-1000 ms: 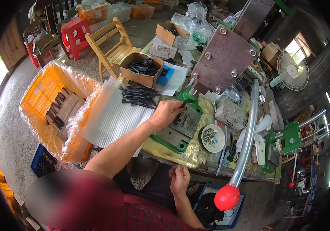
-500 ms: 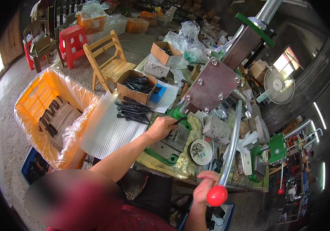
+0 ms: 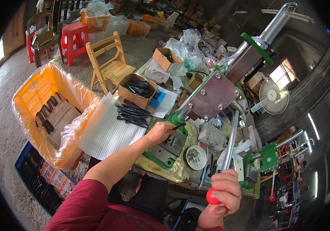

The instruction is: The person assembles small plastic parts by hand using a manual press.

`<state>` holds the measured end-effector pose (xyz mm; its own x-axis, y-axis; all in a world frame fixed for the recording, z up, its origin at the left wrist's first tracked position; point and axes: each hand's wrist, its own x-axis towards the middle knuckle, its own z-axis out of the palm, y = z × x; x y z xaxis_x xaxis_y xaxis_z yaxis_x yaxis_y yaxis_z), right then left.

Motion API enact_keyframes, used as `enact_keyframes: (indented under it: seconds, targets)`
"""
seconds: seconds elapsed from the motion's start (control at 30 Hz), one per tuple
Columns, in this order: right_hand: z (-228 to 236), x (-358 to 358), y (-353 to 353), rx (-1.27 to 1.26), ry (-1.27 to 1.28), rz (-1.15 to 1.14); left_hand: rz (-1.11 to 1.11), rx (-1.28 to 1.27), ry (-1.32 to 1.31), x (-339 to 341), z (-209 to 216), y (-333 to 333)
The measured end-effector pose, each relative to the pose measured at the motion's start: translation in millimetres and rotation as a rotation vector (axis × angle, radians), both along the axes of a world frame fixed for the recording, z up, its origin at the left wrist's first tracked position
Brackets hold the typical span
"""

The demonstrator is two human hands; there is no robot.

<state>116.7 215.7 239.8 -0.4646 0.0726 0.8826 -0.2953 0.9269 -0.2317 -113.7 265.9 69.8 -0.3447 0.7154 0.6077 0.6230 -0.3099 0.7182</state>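
Observation:
My left hand (image 3: 160,133) pinches a slim black piece (image 3: 179,126) over the steel fixture plate (image 3: 175,143) on the green base of a bench press (image 3: 213,97). The far end of the piece sits just below the press head. My right hand (image 3: 227,191) is wrapped round the red ball knob (image 3: 212,196) at the bottom of the steel lever (image 3: 232,142). A white bowl (image 3: 204,163) of small metal parts stands right of the plate. To the left, similar black pieces (image 3: 132,114) lie heaped on a white foam sheet (image 3: 105,133).
An open cardboard box (image 3: 126,93) of black pieces stands behind the heap. An orange crate (image 3: 32,92) lined with plastic is at left, above a blue bin (image 3: 26,184). Concrete blocks (image 3: 212,135) sit beside the press. Behind are a wooden chair (image 3: 115,71) and a fan (image 3: 273,95).
My right hand has closed round the red knob; before, it was beside the knob with loose fingers. My left hand still holds the black piece at the plate. The whole view has shifted slightly.

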Motion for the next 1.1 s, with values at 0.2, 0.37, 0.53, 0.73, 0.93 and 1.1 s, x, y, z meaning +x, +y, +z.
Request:
enact_keyframes:
  seconds: [0.2,0.37,0.53,0.73,0.93,1.1]
  targets:
    - [8.0,-4.4,0.9,0.052,-0.088,0.04,0.019,0.02,0.03,-1.3,-0.7,-1.3]
    - [13.0,-5.6,-1.9,0.017,-0.139,0.011,0.001,0.07,0.043,0.3,0.1,0.0]
    - [22.1,-9.5,-7.4,-0.072,-0.049,-0.011,0.001,0.026,-0.006,-0.1,-1.9,-2.2]
    - [21.7,-20.5,-11.0,-0.043,-0.048,-0.026,0.019,0.019,-0.018,-1.7,-4.5,-1.7]
    - [-78.8,-15.7,29.5,0.411,-0.447,-0.236,0.021,0.011,-0.036,8.0,4.8,0.7]
    - [-97.7,-27.7,39.8,0.357,-0.28,-0.146,0.029,-0.004,-0.011,-1.0,-3.2,-1.5]
